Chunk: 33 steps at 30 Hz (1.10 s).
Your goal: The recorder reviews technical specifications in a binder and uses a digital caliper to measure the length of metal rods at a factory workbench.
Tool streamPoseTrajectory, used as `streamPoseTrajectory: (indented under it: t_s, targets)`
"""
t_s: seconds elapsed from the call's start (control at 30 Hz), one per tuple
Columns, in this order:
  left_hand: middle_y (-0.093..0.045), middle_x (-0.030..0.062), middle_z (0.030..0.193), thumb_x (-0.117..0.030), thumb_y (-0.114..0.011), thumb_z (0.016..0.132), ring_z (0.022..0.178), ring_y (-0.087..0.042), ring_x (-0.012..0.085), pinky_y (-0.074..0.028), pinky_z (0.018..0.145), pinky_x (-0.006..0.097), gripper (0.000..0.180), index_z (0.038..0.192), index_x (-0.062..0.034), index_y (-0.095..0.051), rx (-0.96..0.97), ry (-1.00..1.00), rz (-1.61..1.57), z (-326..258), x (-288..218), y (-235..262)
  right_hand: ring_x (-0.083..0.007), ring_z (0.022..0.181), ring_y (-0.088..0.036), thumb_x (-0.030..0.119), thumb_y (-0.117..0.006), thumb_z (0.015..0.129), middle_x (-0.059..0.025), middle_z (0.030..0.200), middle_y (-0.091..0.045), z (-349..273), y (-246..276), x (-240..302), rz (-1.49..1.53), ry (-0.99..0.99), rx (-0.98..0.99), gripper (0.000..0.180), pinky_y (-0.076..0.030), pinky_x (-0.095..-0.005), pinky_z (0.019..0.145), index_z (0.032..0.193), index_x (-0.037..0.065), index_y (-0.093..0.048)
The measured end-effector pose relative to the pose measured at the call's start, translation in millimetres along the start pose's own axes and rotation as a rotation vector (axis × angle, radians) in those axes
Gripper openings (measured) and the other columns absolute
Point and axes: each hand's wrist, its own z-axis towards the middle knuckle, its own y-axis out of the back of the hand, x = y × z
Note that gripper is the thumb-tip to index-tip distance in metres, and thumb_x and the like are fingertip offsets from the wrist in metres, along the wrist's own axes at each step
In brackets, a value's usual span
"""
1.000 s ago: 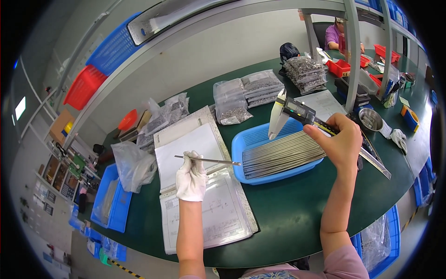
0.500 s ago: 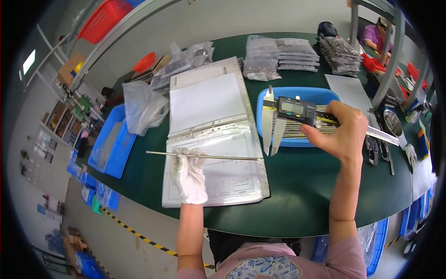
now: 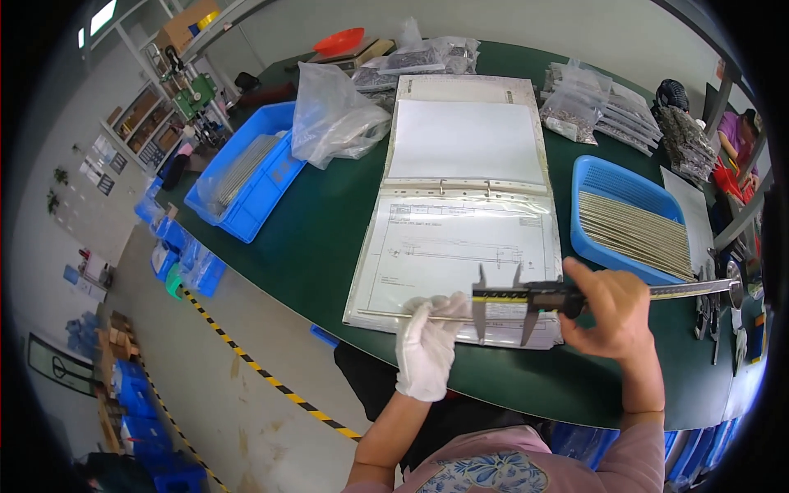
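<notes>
My left hand [image 3: 427, 349], in a white glove, pinches a thin metal rod [image 3: 380, 313] above the lower page of an open ring binder [image 3: 460, 283]. In my bare right hand [image 3: 615, 314] is a digital caliper [image 3: 549, 297], its jaws spread apart and its beam running out to the right. The rod's right end comes up to the caliper's left jaw; whether the two touch, I cannot tell. A technical drawing lies under both hands. Beyond my right hand, a blue basket [image 3: 585, 174] holds many similar rods [image 3: 633, 230].
On the left, a blue bin [image 3: 261, 204] contains bagged rods, with a clear plastic bag [image 3: 337, 123] beside it. Bagged parts [image 3: 571, 111] lie along the back. An orange-red dish [image 3: 339, 39] sits on a scale. Hand tools [image 3: 708, 316] lie at the right. Another person [image 3: 734, 135] sits far right.
My view has turned left. The caliper has come down from in front of the basket to the rod's right end, and its display no longer faces me. Both hands keep their hold.
</notes>
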Motion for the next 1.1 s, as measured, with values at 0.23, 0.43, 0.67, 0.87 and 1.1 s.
streamPoseTrajectory:
  t_s: [0.23, 0.43, 0.67, 0.87, 1.1]
  targets:
    - [-0.055, 0.0107, 0.098, -0.036, -0.033, 0.098, 0.102, -0.052, 0.0247, -0.041, 0.092, 0.044, 0.033, 0.097, -0.007, -0.05, 0.004, 0.127, 0.141, -9.3, -0.8, -9.4, -0.0183, 0.048, -0.05, 0.021, -0.069, 0.063, -0.0034, 0.061, -0.049, 22.3, -41.0, 15.2, 0.092, 0.06, 0.193, 0.049, -0.039, -0.0302, 0.043, 0.106, -0.001, -0.057]
    - [-0.054, 0.0078, 0.092, -0.035, -0.031, 0.098, 0.101, -0.053, 0.023, -0.04, 0.093, 0.041, 0.033, 0.087, -0.0077, -0.047, -0.038, 0.196, 0.055, -9.3, -2.3, -6.7, -0.0185, 0.048, -0.05, 0.024, -0.067, 0.065, -0.0036, 0.061, -0.048, 18.5, -44.5, 9.6, 0.111, 0.004, 0.241, 0.041, -0.039, -0.0302, 0.043, 0.097, 0.001, -0.059]
    - [-0.055, 0.0062, 0.085, -0.033, -0.033, 0.098, 0.09, -0.056, 0.0201, -0.039, 0.098, 0.046, 0.033, 0.08, -0.008, -0.046, -0.071, 0.071, 0.037, -4.7, -20.0, 7.2, -0.0225, 0.049, -0.049, 0.026, -0.067, 0.06, -0.0046, 0.06, -0.049, -20.9, 3.1, -24.4, -0.005, -0.133, 0.287, 0.036, -0.037, -0.0341, 0.047, 0.087, 0.004, -0.056]
    - [-0.055, 0.0057, 0.084, -0.032, -0.035, 0.098, 0.088, -0.056, 0.0189, -0.04, 0.097, 0.044, 0.034, 0.077, -0.0081, -0.047, -0.1, 0.061, -0.001, -1.9, -26.1, 5.5, -0.0246, 0.049, -0.048, 0.032, -0.066, 0.056, -0.0058, 0.059, -0.05, -78.6, 44.7, -31.5, -0.16, -0.293, 0.2, 0.041, -0.036, -0.0348, 0.049, 0.085, 0.004, -0.057]
    - [-0.056, 0.0075, 0.087, -0.032, -0.034, 0.098, 0.088, -0.058, 0.0215, -0.042, 0.094, 0.044, 0.035, 0.083, -0.0053, -0.051, -0.001, 0.081, 0.006, -1.8, -21.3, 10.6, -0.0255, 0.042, -0.042, 0.038, -0.068, 0.049, -0.0069, 0.048, -0.042, -117.1, 43.2, -38.6, -0.107, -0.549, 0.272, 0.041, -0.033, -0.0338, 0.043, 0.058, 0.006, -0.046]
